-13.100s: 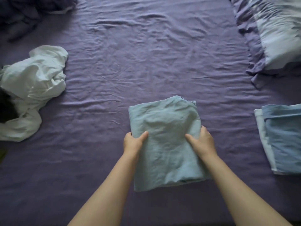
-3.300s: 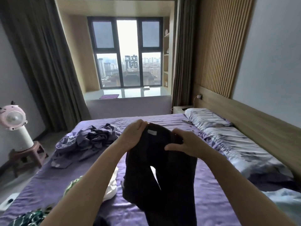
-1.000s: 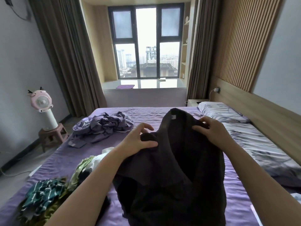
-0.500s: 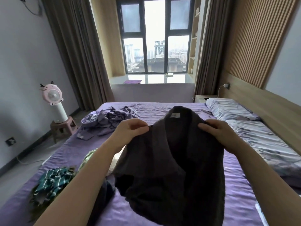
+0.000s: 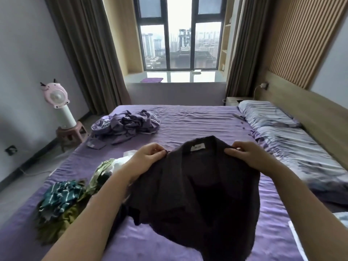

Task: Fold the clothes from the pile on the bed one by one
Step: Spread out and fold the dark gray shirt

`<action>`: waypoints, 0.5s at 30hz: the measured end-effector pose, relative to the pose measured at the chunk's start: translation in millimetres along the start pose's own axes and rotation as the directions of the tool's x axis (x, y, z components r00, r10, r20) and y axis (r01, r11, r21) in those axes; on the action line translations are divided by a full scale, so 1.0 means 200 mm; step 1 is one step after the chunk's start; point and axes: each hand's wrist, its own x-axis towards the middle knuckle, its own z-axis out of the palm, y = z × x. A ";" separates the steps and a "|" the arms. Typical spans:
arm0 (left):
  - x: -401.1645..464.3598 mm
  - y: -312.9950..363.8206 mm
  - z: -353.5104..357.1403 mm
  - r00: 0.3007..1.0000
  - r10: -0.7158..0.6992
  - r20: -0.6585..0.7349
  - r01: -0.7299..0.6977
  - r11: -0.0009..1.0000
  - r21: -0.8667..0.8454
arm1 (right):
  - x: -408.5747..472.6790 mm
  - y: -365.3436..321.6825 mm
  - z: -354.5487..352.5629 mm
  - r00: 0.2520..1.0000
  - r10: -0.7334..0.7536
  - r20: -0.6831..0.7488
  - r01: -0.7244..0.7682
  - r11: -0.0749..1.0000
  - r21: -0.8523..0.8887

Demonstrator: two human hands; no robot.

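A dark brown knitted garment with a white neck label (image 5: 197, 187) is shown held up at lower centre of the frame, above the purple bed sheet (image 5: 188, 121). Its left shoulder edge is pinched by the left hand (image 5: 148, 157), fingers curled onto the fabric; its right shoulder edge is gripped in the same manner by the right hand (image 5: 246, 157). The neck label is seen midway between the two grips, so that the shoulder line runs from left to right across the frame and the long axis of the garment hangs downward from the grips toward the lower edge, where the hem is bunched against the sheet. Neither hand is nearer the garment. Laying it flat would, it is judged, require both grips to be carried forward and lowered together. A heap of unfolded clothes in green, striped teal and white (image 5: 71, 196) is seen at lower left; a crumpled lilac cloth (image 5: 126, 123) lies at centre left.
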 end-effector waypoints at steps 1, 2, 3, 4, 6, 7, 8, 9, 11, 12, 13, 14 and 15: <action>-0.01 -0.01 0.00 0.998 -0.040 0.040 0.043 0.997 -0.068 | 0.00 0.02 0.00 0.999 0.026 0.024 -0.026 1.000 -0.007; -0.01 -0.02 0.01 0.994 -0.068 0.083 0.077 0.990 -0.117 | 0.00 0.04 0.00 0.998 0.051 0.045 -0.049 0.998 -0.030; -0.01 -0.03 0.01 0.990 -0.080 0.113 0.093 0.988 -0.119 | 0.00 0.05 -0.01 0.995 0.077 0.063 -0.073 0.995 -0.067; 0.00 -0.03 0.01 0.989 -0.079 0.127 0.088 0.994 -0.068 | 0.01 0.07 -0.02 0.992 0.099 0.080 -0.091 0.991 -0.101; 0.05 -0.05 0.03 0.984 -0.089 0.154 0.090 0.996 0.001 | 0.04 0.10 -0.03 0.986 0.133 0.105 -0.119 0.985 -0.126; 0.09 -0.07 0.04 0.978 -0.121 0.169 0.124 0.992 -0.007 | 0.05 0.11 -0.03 0.983 0.148 0.110 -0.133 0.982 -0.135; 0.12 -0.10 0.05 0.970 -0.157 0.184 0.163 0.986 -0.017 | 0.08 0.13 -0.03 0.982 0.159 0.106 -0.141 0.978 -0.156; 0.16 -0.13 0.06 0.960 -0.197 0.197 0.204 0.979 -0.016 | 0.10 0.15 -0.02 0.982 0.165 0.088 -0.147 0.971 -0.188; 0.24 -0.25 0.12 0.936 -0.287 0.203 0.290 0.957 0.015 | 0.15 0.23 0.04 0.983 0.170 0.063 -0.151 0.960 -0.235; 0.27 -0.33 0.15 0.925 -0.326 0.193 0.327 0.945 0.030 | 0.18 0.29 0.08 0.981 0.176 0.077 -0.153 0.959 -0.239; 0.30 -0.42 0.18 0.916 -0.358 0.181 0.354 0.934 0.054 | 0.20 0.35 0.15 0.975 0.193 0.106 -0.163 0.956 -0.242; 0.33 -0.52 0.22 0.909 -0.379 0.172 0.368 0.925 0.092 | 0.22 0.43 0.22 0.966 0.218 0.136 -0.180 0.952 -0.250; 0.36 -0.63 0.26 0.904 -0.394 0.168 0.378 0.918 0.122 | 0.23 0.51 0.29 0.956 0.248 0.155 -0.204 0.946 -0.253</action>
